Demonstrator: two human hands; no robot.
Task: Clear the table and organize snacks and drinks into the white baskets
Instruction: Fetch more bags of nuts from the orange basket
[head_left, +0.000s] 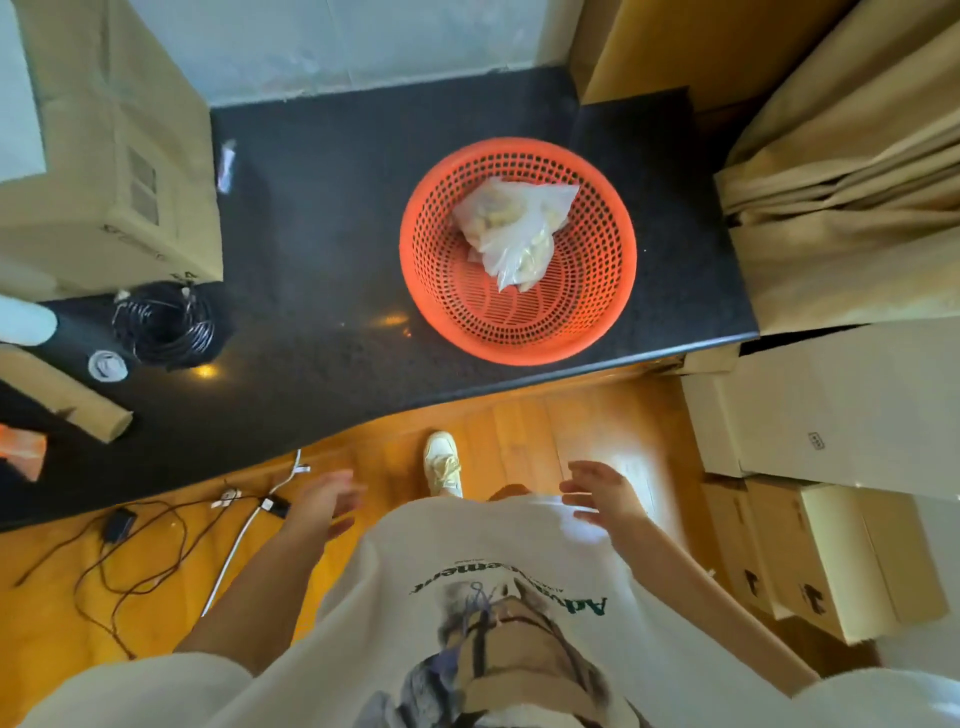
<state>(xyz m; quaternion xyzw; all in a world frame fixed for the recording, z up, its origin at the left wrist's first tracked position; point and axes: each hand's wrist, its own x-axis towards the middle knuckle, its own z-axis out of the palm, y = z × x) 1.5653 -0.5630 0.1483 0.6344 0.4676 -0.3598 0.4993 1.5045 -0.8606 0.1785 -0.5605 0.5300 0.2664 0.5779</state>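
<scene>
Orange plastic mesh formed the round basket (518, 250) that stood on the dark speckled countertop (322, 249), toward its right end and near its front edge. Inside the basket, a clear plastic bag (511, 228) of pale yellowish snack pieces was seen lying against the far wall and reaching down to the floor of the basket. Both hands were held above the wooden floor (519, 421), well apart from the basket and short of the counter edge. The left hand (324, 501) was shown with fingers loosely extended and nothing held; some blur was present at its fingertips. The right hand (597, 491) was likewise shown with fingers spread and slightly curved, nothing being grasped. A white shoe (441, 465) was visible between the two hands, on the floor. On the left part of the counter, a coil of black cable (166, 322) was placed beside a large cardboard box (104, 156), with a small white round object (107, 365) just beside the coil. Tan curtains (852, 171) were hung at the right end of the counter, and stacked cartons (831, 545) were seen below them. Loose cables (156, 530) were spread on the floor at the left.
</scene>
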